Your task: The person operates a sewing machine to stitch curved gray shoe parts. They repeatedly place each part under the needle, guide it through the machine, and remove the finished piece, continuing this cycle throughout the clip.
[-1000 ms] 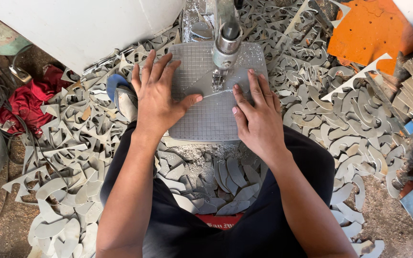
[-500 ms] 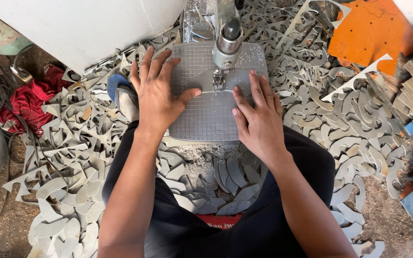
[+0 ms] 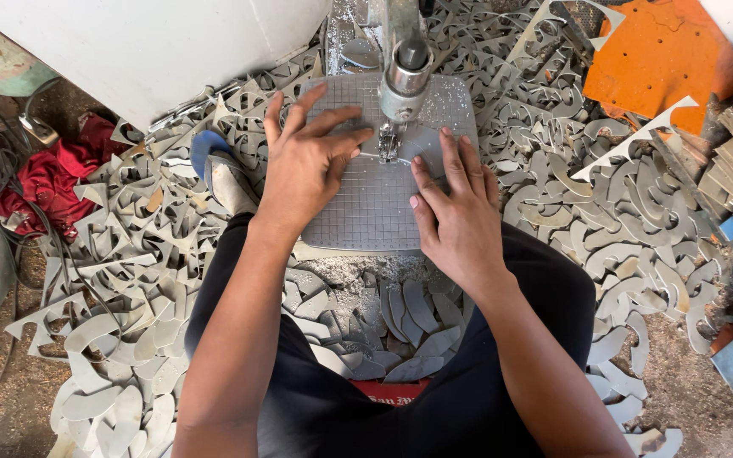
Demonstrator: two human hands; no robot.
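- Head view: the left hand point(image 3: 303, 165) lies flat, fingers spread, on a grey sheet point(image 3: 366, 203).
- The right hand point(image 3: 456, 212) presses flat on it too.
- The sheet sits under a saw head point(image 3: 402, 76), maybe touching its blade.
- Grey scraps point(image 3: 129, 254) lie all around.

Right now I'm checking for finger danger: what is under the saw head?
Under the saw head a thin blade meets the grey sheet, between the left hand and right hand. The cut point is hidden.
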